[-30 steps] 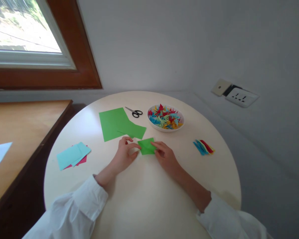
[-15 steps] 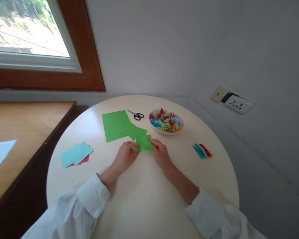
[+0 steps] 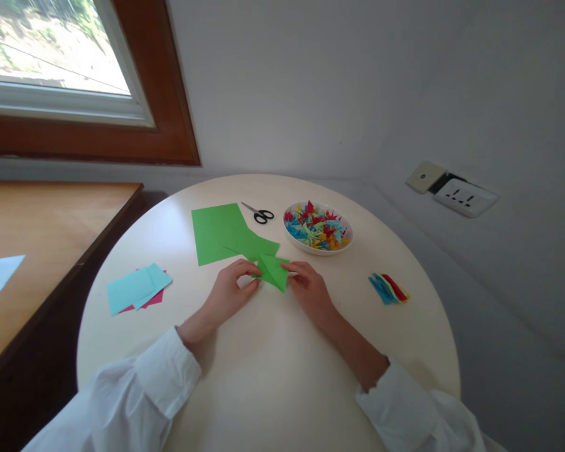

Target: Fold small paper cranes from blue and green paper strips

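Observation:
A small green paper piece is held just above the round cream table, between my two hands. My left hand pinches its left edge with curled fingers. Its right corner is pinched by my right hand. The paper is folded into a slanted, roughly triangular shape. Just behind it lies a large green sheet with a cut-out corner. Both my forearms rest on the table in white sleeves.
Black scissors lie behind the green sheet. A white bowl full of small coloured folded paper pieces stands at the back right. Coloured paper strips lie to the right. Light blue and pink squares lie left. A wooden desk adjoins.
The small green paper has been turned and folded from a flat square into a slanted triangular shape. Both hands have stayed on it and shifted slightly toward the large sheet.

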### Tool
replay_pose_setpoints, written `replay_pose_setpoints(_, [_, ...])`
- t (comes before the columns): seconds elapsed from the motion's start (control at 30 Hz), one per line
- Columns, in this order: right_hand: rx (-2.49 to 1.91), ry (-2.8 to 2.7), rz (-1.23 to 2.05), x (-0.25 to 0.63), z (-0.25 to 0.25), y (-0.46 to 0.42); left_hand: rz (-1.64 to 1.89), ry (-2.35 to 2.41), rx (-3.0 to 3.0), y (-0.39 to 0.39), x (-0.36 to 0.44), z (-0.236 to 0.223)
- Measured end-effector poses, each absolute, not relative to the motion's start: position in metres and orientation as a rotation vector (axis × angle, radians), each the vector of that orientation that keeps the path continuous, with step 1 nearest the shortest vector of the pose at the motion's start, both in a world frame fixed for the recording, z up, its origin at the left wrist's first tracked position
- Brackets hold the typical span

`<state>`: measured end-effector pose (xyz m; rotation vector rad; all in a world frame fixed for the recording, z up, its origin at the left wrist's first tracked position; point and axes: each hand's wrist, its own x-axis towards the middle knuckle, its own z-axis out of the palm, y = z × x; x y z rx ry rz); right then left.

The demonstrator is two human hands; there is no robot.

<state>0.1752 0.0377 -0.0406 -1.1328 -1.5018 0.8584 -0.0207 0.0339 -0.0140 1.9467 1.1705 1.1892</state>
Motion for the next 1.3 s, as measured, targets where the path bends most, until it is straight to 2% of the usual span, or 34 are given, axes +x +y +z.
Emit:
replay_pose_setpoints(0.3, [-1.099, -1.466, 0.896, 0.174, -0.035, 0.035, 1.2, 1.02, 1.656, 0.033, -0.019, -0.008])
replay_pose_setpoints(0.73, [-1.166, -1.251, 1.037, 0.172, -0.03, 0.035, 1.163, 1.116, 1.163, 0.035, -0.015, -0.002])
replay_pose_setpoints(1.3, [-1.227, -1.264, 1.074, 0.169, -0.016, 0.029, 1.119, 1.07, 1.049, 0.032, -0.016, 0.003])
